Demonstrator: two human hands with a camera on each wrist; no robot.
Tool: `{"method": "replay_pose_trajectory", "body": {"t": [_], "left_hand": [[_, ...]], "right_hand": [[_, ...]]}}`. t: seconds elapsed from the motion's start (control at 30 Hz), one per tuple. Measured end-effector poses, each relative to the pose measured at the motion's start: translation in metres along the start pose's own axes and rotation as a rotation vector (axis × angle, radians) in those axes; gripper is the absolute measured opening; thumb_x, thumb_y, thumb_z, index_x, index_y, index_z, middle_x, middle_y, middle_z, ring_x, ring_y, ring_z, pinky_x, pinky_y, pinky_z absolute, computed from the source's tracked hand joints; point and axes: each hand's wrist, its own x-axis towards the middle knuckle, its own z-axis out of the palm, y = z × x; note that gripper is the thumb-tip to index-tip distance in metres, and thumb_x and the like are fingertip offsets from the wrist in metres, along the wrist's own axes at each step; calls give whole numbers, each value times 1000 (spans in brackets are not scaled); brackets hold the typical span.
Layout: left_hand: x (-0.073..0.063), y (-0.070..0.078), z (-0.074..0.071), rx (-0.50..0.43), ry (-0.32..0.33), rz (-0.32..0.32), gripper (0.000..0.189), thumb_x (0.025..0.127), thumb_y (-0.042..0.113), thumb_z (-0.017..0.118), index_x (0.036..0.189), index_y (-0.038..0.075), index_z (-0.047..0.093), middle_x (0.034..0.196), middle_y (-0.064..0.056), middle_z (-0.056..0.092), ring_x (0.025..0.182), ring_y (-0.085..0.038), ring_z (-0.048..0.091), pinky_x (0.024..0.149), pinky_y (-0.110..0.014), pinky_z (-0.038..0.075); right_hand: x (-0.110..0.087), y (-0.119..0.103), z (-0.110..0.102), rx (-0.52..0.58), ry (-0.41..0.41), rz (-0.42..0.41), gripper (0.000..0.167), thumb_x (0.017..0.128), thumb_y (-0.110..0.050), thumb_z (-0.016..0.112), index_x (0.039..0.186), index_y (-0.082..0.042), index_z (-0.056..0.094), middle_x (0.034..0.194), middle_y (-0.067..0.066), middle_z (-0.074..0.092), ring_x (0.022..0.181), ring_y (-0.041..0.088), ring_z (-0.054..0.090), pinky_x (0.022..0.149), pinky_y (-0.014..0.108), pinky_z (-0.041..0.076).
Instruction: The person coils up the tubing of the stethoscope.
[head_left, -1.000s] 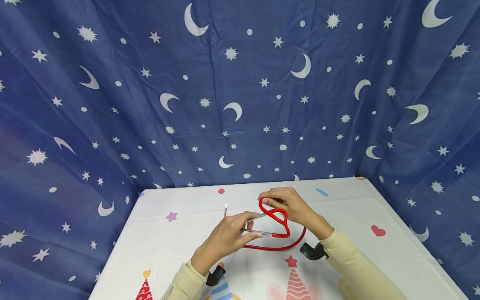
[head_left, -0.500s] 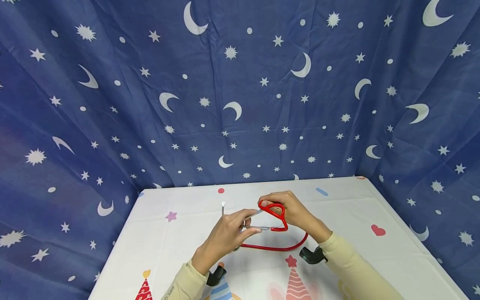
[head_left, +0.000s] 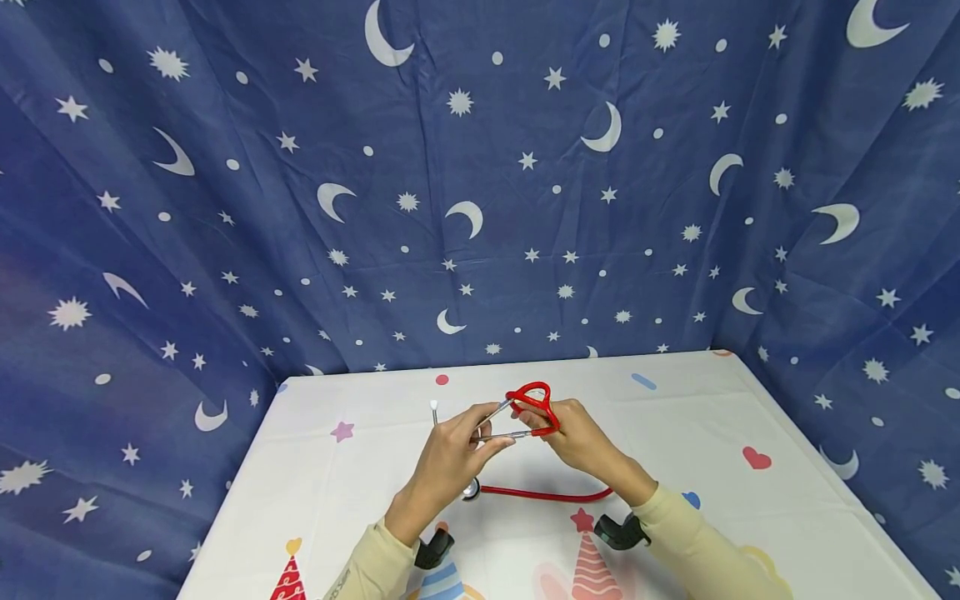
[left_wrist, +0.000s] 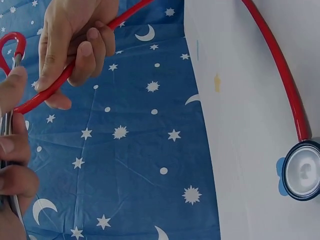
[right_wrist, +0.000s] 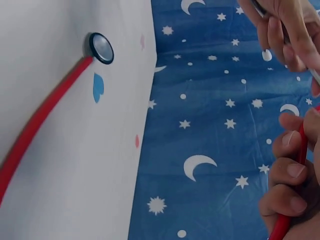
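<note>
A red stethoscope point(head_left: 543, 496) is held up between both hands over the table. The left hand point(head_left: 450, 454) grips its metal ear tubes, thumb and fingers around them; one white eartip point(head_left: 434, 405) sticks up behind that hand. In the left wrist view the right hand point(left_wrist: 82, 42) pinches the red tubing point(left_wrist: 55, 86) close to the fork, with its other fingers curled round it. The tubing's forked loop stands above the right hand's fingers. From there the tube sags to the tabletop, where the round chest piece point(left_wrist: 302, 172) lies flat, below the left hand.
A white cloth point(head_left: 360, 492) printed with party hats, hearts and stars covers the table. Behind it and at the sides hangs a blue curtain point(head_left: 525, 217) with moons and stars. Dark camera mounts point(head_left: 621, 531) sit at both wrists.
Both hands have risen slightly and shifted left with the stethoscope's upper part. The red forked loop has tilted upward and left. The chest piece has come into view beneath the left hand.
</note>
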Motion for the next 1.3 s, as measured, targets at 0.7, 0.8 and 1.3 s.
{"method": "replay_pose_trajectory", "body": {"t": [0.7,0.8,1.3], "left_hand": [[1,-10,2,73,132,-154,45,79,22,82,115,2,64,69,3,57,52,3,34,47,-10,30],[0,-14,3,99,140,-174,45,79,22,82,114,1,64,68,3,57,52,3,34,46,-11,30],[-1,-32,1,175,133,-234,42,79,22,83,112,4,64,67,4,55,52,-1,38,48,-15,32]], "right_hand": [[-17,-16,12,-125,26,-59,21,99,-20,58,110,-5,67,69,-7,61,60,-1,44,55,16,41],[-19,-17,12,-137,25,-58,22,98,-19,60,112,-4,67,66,-10,56,58,-2,41,53,15,39],[-27,-14,-3,-183,67,-81,16,96,-17,64,105,-7,72,66,-14,57,57,-5,38,54,15,37]]}}
